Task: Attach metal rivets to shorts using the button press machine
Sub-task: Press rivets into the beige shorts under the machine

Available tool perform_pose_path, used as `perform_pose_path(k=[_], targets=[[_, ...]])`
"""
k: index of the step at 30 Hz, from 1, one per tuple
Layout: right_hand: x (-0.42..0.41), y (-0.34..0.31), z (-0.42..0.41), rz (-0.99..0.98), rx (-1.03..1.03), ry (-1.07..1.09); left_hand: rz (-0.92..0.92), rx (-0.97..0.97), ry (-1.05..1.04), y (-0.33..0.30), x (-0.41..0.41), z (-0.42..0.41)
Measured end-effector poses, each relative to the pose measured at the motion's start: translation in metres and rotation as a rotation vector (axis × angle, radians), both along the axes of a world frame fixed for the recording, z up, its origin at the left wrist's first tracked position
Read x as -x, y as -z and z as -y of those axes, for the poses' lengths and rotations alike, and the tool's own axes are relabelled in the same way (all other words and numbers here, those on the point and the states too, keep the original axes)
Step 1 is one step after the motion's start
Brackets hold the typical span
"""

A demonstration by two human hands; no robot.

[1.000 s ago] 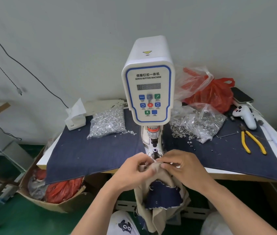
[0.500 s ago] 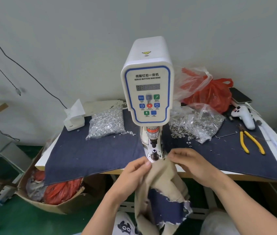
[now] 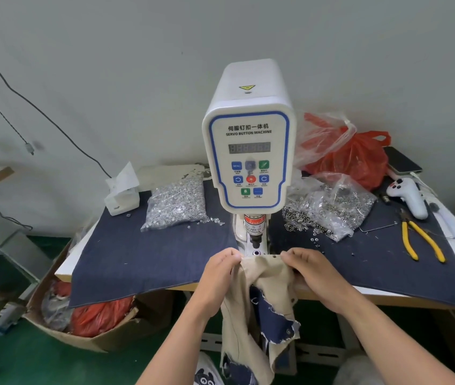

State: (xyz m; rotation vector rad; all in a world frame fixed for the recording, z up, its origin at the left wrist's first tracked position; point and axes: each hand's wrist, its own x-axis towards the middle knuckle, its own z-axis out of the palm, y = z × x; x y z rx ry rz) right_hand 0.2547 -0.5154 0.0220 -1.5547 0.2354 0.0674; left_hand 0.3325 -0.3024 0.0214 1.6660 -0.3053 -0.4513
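Observation:
The white servo button machine (image 3: 250, 151) stands at the table's middle, its punch and die (image 3: 256, 247) just beyond the cloth. Beige shorts (image 3: 265, 276) with blue denim patches hang off the table's front edge. My left hand (image 3: 220, 273) pinches the top hem on the left, and my right hand (image 3: 312, 270) pinches it on the right. The hem is stretched flat between them in front of the die. A small dark rivet (image 3: 274, 257) shows on the hem near my right fingers.
A bag of silver rivets (image 3: 177, 204) lies left of the machine, an open bag of ring parts (image 3: 329, 209) right of it. Yellow pliers (image 3: 421, 240), a white controller (image 3: 410, 197), a phone and a red bag (image 3: 357, 159) sit at right. A tissue box (image 3: 122, 195) stands at left. A cardboard box rests below.
My hands have moved apart and pulled the bunched hem out flat, raising it toward the die. The rivet on the hem has come into sight.

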Motion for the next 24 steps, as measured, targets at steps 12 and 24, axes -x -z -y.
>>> perform_pose_path(k=[12, 24], targets=[[-0.010, 0.003, -0.001, -0.005, 0.035, 0.038, 0.014, 0.005, -0.021, 0.023, -0.014, 0.002], [-0.011, 0.012, -0.002, 0.009, 0.073, 0.097, -0.024, 0.040, -0.021, 0.022, -0.012, 0.001]])
